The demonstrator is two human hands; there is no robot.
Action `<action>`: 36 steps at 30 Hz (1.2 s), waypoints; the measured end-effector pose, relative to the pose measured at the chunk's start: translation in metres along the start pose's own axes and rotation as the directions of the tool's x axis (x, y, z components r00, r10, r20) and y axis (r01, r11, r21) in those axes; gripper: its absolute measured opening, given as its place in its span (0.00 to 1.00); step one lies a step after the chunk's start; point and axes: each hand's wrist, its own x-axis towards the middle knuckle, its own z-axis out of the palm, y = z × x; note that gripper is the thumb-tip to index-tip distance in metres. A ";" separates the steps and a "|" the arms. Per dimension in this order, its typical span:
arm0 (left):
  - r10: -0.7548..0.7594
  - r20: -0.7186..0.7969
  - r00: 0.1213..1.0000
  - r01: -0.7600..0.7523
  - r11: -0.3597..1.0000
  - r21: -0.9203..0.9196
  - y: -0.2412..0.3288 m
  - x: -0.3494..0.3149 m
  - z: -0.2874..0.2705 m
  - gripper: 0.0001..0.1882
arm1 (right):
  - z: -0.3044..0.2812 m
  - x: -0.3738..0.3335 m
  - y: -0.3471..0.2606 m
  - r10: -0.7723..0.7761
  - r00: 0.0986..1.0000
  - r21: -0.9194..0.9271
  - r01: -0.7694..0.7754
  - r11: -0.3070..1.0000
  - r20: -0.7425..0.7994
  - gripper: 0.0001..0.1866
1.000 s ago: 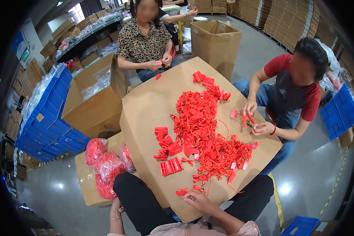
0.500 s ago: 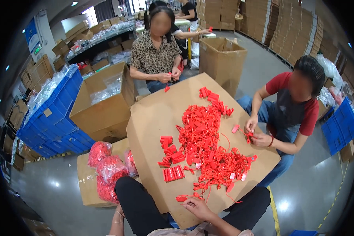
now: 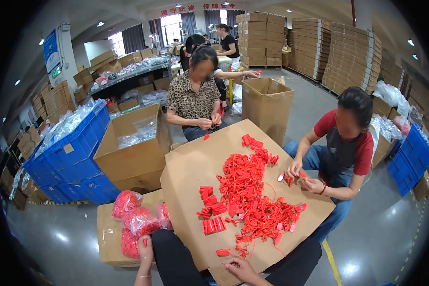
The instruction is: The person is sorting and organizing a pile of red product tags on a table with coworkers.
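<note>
My left hand (image 3: 146, 251) is raised beside the plastic bags of red pieces (image 3: 141, 221) at the lower left. Its fingers are closed on a small red piece (image 3: 145, 242), only partly visible. My right hand (image 3: 240, 269) rests at the near edge of the cardboard work surface (image 3: 190, 190), fingertips pinched together. Whatever they hold, if anything, is too small to make out. Just beyond those fingertips lies a red tag with a cord (image 3: 223, 252). Farther off is a large tangled heap of red corded pieces (image 3: 245, 181), with short red tubes (image 3: 214, 225) lined up on its left.
Across the surface, a person in a leopard-print shirt (image 3: 194, 97) handles small pieces. At the right, a person in a red-sleeved shirt (image 3: 350, 138) works on red pieces. Open cartons (image 3: 128, 159) and blue crates (image 3: 74, 157) stand left; a tall carton (image 3: 267, 107) stands beyond.
The view has tilted upward, showing more of the room. My left hand has risen beside the bagged pieces, now with a red piece showing. My right hand has drawn back slightly from the corded tag.
</note>
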 end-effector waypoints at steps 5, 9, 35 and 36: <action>0.139 0.231 0.963 -0.112 0.986 -0.126 0.178 0.034 0.057 0.10 | 0.006 0.000 0.001 -0.006 0.999 -0.066 0.009 0.998 0.036 0.06; 0.122 0.352 0.928 0.003 0.942 -0.336 0.247 0.074 0.107 0.11 | 0.010 0.009 -0.027 0.000 1.000 0.013 -0.001 1.000 0.026 0.05; 0.033 0.970 0.241 -0.061 0.998 -0.019 0.201 -0.054 0.183 0.12 | -0.043 0.037 -0.066 -0.194 0.944 -0.313 0.105 0.944 -0.268 0.05; 0.034 0.969 0.246 -0.026 0.999 -0.028 0.201 -0.056 0.183 0.12 | -0.043 0.037 -0.066 -0.200 0.939 -0.293 0.114 0.949 -0.280 0.05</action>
